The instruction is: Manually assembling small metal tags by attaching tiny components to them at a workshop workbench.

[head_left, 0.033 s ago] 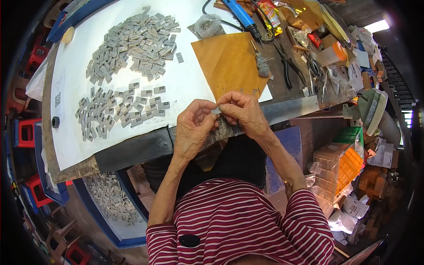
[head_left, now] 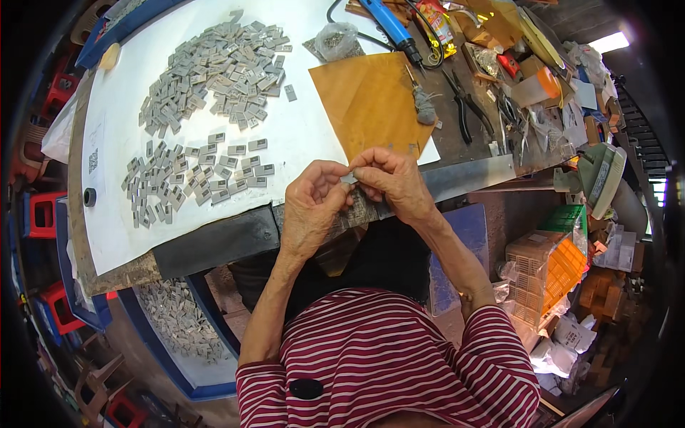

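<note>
Both hands meet over the table's front edge, fingertips pinched together around a small grey piece (head_left: 349,178), mostly covered by the fingers. My left hand (head_left: 314,203) grips it from one side, thumb against forefinger. From the other side, my right hand (head_left: 397,182) pinches at the same spot. Left of them, small flat grey rectangular pieces with dark windows lie loosely spread (head_left: 196,178) on white sheeting (head_left: 114,235). Behind these rises a heap of similar pieces (head_left: 221,71). A tan sheet (head_left: 371,100) lies just beyond my fingers.
Black-handled pliers (head_left: 467,110), a blue corded tool (head_left: 389,25) and a clear bag of small parts (head_left: 335,43) occupy the table's far right. Below the table at left stands a blue tray (head_left: 135,321) of grey pieces. An orange crate (head_left: 564,274) is at lower right.
</note>
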Tool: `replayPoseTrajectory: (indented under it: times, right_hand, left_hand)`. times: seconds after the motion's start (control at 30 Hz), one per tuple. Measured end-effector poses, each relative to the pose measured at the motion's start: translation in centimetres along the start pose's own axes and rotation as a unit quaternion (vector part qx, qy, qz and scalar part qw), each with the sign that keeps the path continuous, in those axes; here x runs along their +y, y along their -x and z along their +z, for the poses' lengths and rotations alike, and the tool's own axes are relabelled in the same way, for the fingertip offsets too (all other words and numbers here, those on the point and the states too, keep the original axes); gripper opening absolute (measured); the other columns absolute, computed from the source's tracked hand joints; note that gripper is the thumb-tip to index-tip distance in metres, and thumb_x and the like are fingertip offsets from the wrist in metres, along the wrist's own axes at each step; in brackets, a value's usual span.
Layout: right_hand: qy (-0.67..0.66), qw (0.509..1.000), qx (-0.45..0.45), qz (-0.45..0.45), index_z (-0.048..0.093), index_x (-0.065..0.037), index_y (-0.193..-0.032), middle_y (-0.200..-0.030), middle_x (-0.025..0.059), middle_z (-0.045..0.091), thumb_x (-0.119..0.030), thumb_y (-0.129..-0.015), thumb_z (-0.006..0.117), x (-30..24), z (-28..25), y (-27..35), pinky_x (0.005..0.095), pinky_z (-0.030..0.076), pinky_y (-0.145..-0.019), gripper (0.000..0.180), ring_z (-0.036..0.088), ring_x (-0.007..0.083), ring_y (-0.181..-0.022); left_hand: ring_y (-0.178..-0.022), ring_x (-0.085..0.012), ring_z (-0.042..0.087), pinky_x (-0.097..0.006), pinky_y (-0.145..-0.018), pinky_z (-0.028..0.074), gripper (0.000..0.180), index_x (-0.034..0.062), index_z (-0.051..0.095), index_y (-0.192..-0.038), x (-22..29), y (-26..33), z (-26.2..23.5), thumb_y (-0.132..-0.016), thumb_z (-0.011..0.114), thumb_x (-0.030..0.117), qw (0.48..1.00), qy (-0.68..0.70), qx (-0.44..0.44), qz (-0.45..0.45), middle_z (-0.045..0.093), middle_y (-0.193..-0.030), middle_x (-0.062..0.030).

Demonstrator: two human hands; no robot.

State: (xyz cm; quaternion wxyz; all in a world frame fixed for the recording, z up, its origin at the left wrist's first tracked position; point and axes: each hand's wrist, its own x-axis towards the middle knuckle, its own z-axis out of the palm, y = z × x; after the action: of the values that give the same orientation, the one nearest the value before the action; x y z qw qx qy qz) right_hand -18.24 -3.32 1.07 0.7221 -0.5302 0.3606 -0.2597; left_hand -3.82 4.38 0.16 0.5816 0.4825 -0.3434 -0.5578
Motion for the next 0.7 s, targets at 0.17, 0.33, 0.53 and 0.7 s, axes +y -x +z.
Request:
replayPoseTrajectory:
  times: [0.17, 0.33, 0.53, 0.7]
  right_hand:
    - [0.095, 0.995, -0.026, -0.021, 0.059, 0.001, -0.101, -0.071, -0.0014, 0.055, -0.01, -0.086, 0.057, -0.6, 0.2, -0.1, 0.0167, 0.04, -0.052, 0.019, 0.05, 0.0043, -0.06]
    - [0.228, 0.966, -0.047, -0.109, 0.058, 0.0, -0.1, -0.075, 0.0, 0.055, -0.007, -0.083, 0.059, -0.9, 0.8, -0.3, 0.0209, 0.042, -0.055, 0.018, 0.051, 0.0073, -0.063]
    - [0.409, 0.852, -0.075, -0.319, 0.056, -0.003, -0.092, -0.077, 0.0086, 0.053, -0.002, -0.074, 0.062, -1.3, 1.7, -1.6, 0.03, 0.044, -0.055, 0.019, 0.056, 0.0224, -0.064]
    - [0.459, 0.8, -0.096, -0.375, 0.054, -0.003, -0.088, -0.076, 0.0105, 0.051, -0.003, -0.071, 0.063, -1.3, 3.1, -2.4, 0.0349, 0.044, -0.054, 0.019, 0.055, 0.0282, -0.066]
  left_hand:
    - [-0.065, -0.006, 0.057, -0.017, -0.058, 0.046, 0.014, -0.0028, 0.054, -0.098, 0.2, 0.1, -0.7, -0.084, 0.054, 0.0, 1.0, 0.02, 0.021, -0.008, 0.06, -0.08, -0.0052]
    - [-0.065, -0.0064, 0.057, -0.017, -0.057, 0.047, 0.014, -0.0033, 0.054, -0.098, 0.7, 0.4, -1.5, -0.085, 0.054, 0.001, 0.999, 0.015, 0.039, 0.006, 0.06, -0.079, -0.0056]
    - [-0.064, -0.0063, 0.056, -0.018, -0.056, 0.046, 0.014, -0.0037, 0.053, -0.098, 1.0, 1.1, -2.6, -0.084, 0.053, 0.0, 0.998, -0.002, 0.052, 0.017, 0.059, -0.079, -0.0055]
    - [-0.066, -0.0066, 0.055, -0.018, -0.058, 0.045, 0.016, -0.0036, 0.052, -0.1, 1.4, 1.9, -4.0, -0.085, 0.053, 0.001, 0.998, -0.019, 0.067, 0.01, 0.058, -0.08, -0.0049]
